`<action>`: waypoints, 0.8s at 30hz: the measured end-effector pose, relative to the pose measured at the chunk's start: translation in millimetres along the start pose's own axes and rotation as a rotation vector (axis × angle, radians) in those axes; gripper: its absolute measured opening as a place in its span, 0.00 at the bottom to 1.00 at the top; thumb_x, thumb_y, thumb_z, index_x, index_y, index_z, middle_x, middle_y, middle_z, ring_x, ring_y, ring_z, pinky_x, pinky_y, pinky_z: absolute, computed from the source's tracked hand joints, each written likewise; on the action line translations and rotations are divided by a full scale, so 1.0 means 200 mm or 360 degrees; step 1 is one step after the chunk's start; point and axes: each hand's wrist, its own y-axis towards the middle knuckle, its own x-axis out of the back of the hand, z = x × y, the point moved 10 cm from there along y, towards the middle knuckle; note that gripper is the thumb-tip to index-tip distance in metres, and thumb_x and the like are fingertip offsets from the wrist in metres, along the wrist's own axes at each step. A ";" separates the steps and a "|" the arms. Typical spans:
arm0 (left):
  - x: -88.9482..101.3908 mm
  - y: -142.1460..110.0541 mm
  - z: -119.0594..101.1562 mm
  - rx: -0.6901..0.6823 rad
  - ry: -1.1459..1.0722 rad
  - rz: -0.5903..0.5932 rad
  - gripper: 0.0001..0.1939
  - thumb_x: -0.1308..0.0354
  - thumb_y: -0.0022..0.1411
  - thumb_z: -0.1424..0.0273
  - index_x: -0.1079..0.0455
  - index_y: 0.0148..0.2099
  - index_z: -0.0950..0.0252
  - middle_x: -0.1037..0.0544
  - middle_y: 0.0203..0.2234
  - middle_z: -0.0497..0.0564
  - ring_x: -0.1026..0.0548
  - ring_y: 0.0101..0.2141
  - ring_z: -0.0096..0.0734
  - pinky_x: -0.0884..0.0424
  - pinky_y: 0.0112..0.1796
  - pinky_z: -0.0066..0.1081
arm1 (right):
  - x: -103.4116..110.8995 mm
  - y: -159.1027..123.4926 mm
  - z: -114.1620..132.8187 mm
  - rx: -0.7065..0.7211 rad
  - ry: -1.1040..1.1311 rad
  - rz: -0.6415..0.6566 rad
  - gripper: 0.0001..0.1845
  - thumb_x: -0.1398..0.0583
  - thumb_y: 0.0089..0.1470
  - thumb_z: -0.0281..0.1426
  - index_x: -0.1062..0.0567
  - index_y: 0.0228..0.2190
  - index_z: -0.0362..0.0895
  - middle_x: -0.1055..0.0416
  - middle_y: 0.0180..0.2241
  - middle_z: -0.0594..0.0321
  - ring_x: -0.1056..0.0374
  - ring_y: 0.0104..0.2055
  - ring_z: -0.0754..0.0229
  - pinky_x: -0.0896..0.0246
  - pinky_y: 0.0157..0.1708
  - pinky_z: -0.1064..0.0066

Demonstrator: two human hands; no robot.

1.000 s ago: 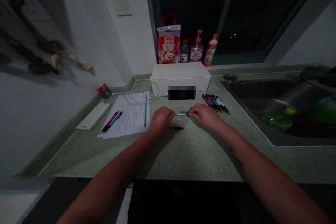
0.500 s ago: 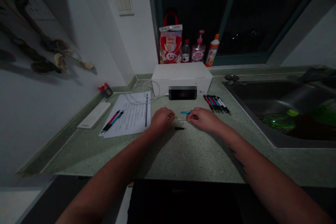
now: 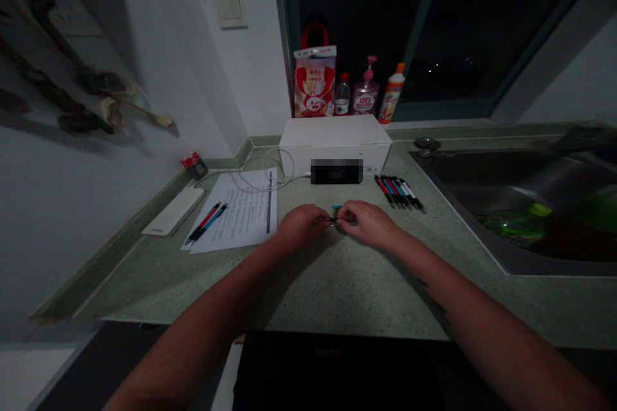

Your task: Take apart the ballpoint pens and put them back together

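Note:
My left hand point(image 3: 304, 226) is closed, its fingertips pinching a slim black pen part point(image 3: 331, 219). Facing it, my right hand point(image 3: 369, 221) is closed too, with a thin pale rod point(image 3: 333, 225) like a pen refill at its fingertips. The two sets of fingertips nearly meet over the counter. Most of both pieces is hidden by my fingers, so I cannot tell whether they are joined. Just beyond my right fingertips, a blue pen barrel point(image 3: 336, 207) lies partly covered on the counter.
Several pens point(image 3: 399, 192) lie in a row at right, beside the sink point(image 3: 457, 218). Two pens point(image 3: 207, 223) rest on printed sheets point(image 3: 245, 205) at left, near a white flat block point(image 3: 173, 211). Behind stand a phone point(image 3: 336, 173) with a cable and a white box point(image 3: 335, 133).
The black pen part has been picked up from the counter by my left hand. Both hands have come closer together, and my right hand now covers more of the blue barrel.

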 end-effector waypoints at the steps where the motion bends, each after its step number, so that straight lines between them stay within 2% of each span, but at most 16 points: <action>1: 0.00 0.00 0.00 -0.0003 0.0003 -0.0022 0.08 0.41 0.67 0.68 0.21 0.43 0.62 0.19 0.36 0.52 0.23 0.38 0.36 0.29 0.42 0.35 | 0.01 0.00 -0.02 -0.0045 0.0088 -0.0009 0.03 0.37 0.56 0.30 0.24 0.35 0.45 0.23 0.33 0.61 0.29 0.35 0.58 0.41 0.35 0.68; 4: 0.03 0.00 -0.01 0.0000 0.0021 -0.0124 0.09 0.42 0.68 0.70 0.21 0.44 0.63 0.18 0.37 0.53 0.23 0.40 0.38 0.29 0.44 0.36 | 0.00 0.00 -0.04 -0.0058 0.0387 0.0000 0.07 0.39 0.59 0.31 0.23 0.40 0.46 0.21 0.34 0.61 0.28 0.35 0.59 0.39 0.35 0.69; 8: 0.06 -0.01 -0.02 0.0001 -0.0020 -0.0200 0.09 0.43 0.68 0.69 0.21 0.43 0.63 0.19 0.35 0.52 0.23 0.39 0.36 0.29 0.44 0.35 | -0.02 0.01 -0.01 -0.0009 0.0525 0.0045 0.12 0.44 0.65 0.33 0.20 0.37 0.46 0.21 0.32 0.62 0.26 0.35 0.58 0.36 0.39 0.68; 12: 0.05 -0.01 -0.01 0.0100 -0.0077 -0.0189 0.10 0.44 0.69 0.69 0.21 0.41 0.63 0.19 0.35 0.52 0.24 0.38 0.35 0.29 0.43 0.34 | 0.02 0.01 0.00 0.0013 0.0497 -0.0143 0.07 0.38 0.59 0.30 0.20 0.39 0.46 0.20 0.38 0.60 0.25 0.40 0.56 0.36 0.42 0.66; 16: 0.03 0.00 0.01 0.0219 -0.0150 -0.0118 0.12 0.47 0.70 0.69 0.22 0.38 0.65 0.20 0.33 0.52 0.24 0.36 0.35 0.30 0.41 0.33 | 0.05 0.00 -0.01 0.0011 0.0510 -0.0252 0.07 0.36 0.57 0.29 0.21 0.40 0.46 0.20 0.39 0.59 0.26 0.40 0.56 0.36 0.42 0.66; 19: 0.04 0.00 -0.01 0.0213 -0.0168 -0.0139 0.11 0.46 0.69 0.70 0.23 0.40 0.65 0.20 0.34 0.52 0.24 0.37 0.34 0.30 0.42 0.33 | 0.02 0.00 -0.04 -0.0109 0.0554 -0.0174 0.08 0.39 0.61 0.35 0.21 0.40 0.45 0.21 0.34 0.60 0.26 0.35 0.58 0.35 0.38 0.66; 22: 0.05 -0.01 -0.01 0.0196 -0.0149 -0.0172 0.09 0.45 0.69 0.70 0.23 0.41 0.64 0.20 0.35 0.52 0.25 0.38 0.35 0.30 0.43 0.33 | -0.02 0.00 -0.07 -0.0201 0.0561 -0.0088 0.19 0.46 0.67 0.39 0.22 0.30 0.45 0.25 0.24 0.62 0.30 0.27 0.60 0.36 0.34 0.66; 24: 0.05 -0.01 0.00 0.0210 -0.0138 -0.0176 0.09 0.45 0.69 0.69 0.23 0.41 0.64 0.20 0.34 0.52 0.25 0.37 0.34 0.30 0.43 0.34 | -0.01 0.01 -0.07 -0.0173 0.0622 -0.0149 0.13 0.42 0.63 0.38 0.22 0.32 0.45 0.24 0.28 0.61 0.29 0.30 0.59 0.36 0.36 0.66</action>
